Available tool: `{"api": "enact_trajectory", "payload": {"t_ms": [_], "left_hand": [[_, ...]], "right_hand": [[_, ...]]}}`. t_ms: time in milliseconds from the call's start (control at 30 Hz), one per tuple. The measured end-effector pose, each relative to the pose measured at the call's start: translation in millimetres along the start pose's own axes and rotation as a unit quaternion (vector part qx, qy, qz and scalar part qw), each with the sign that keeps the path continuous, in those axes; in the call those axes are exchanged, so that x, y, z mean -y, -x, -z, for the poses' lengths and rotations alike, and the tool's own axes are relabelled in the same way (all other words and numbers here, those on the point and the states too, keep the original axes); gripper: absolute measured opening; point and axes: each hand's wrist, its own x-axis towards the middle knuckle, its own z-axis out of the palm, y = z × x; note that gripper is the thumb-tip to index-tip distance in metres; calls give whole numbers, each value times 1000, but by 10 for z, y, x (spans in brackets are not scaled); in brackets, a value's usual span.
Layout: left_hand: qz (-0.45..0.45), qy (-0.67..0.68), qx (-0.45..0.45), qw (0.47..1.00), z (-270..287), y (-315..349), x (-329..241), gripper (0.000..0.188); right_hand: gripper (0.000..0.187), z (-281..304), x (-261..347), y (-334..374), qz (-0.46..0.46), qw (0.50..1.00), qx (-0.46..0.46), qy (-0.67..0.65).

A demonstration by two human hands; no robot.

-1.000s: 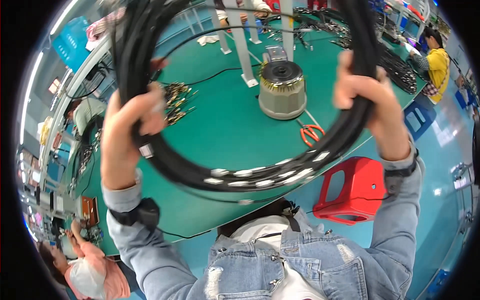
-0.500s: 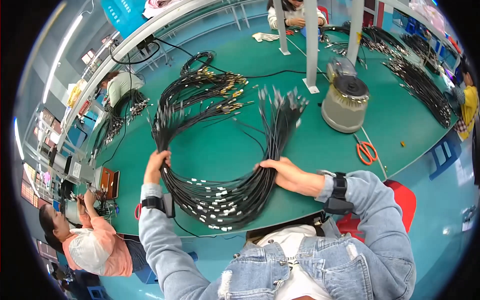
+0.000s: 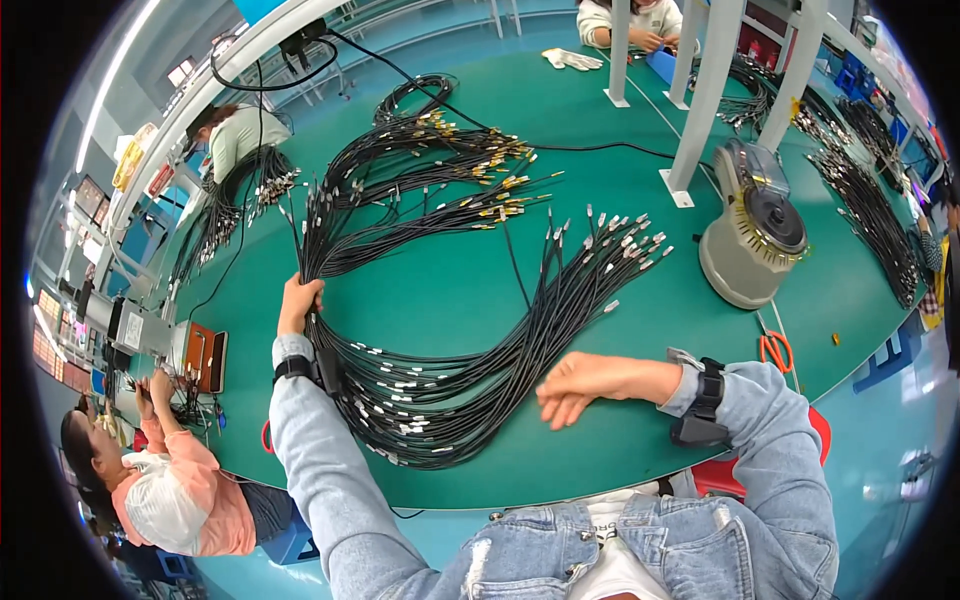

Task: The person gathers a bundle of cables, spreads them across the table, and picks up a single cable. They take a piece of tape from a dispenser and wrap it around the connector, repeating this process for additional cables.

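Note:
A thick bundle of black cables point(image 3: 480, 365) lies curved in a U on the green table, with small white labels along its lower bend and metal-tipped ends fanned out at the right. My left hand point(image 3: 298, 303) is wrapped round the bundle's left arm. Just right of the bundle, my right hand point(image 3: 575, 385) hovers over the table with nothing in it, its fingers loosely bent and apart. Beyond the held cables lies another bunch of black cables point(image 3: 400, 150) with gold-coloured tips, close to the upright ends of the held bundle.
A grey round machine point(image 3: 750, 245) stands at the right near white metal posts point(image 3: 700, 120). Orange-handled scissors point(image 3: 775, 350) lie in front of it. More cable bundles point(image 3: 865, 205) rest far right. Co-workers sit at the left and far side. A white glove point(image 3: 572, 60) lies at the back.
My right hand has let go of the bundle's right arm and drawn slightly down. Those cable ends now lie spread to the right on the table. My left hand keeps its hold.

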Motion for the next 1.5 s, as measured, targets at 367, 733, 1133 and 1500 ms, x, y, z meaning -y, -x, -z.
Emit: {"api": "enact_trajectory", "payload": {"t_ms": [367,733,1133,1500], "left_hand": [[-98,-100,-125,982,94,189,7,32],[-349,-13,-142,926,284,1039,-1481,18],[-159,-224,64,960,-251,-94,-368,30],[-242,-446,-133,852,-103,-456,156,51]], "right_hand": [[64,-134,518,203,392,608,-178,667],[94,159,622,-207,351,534,-77,766],[59,258,656,-359,374,516,-104,763],[49,35,786,-730,380,518,-127,756]]}}
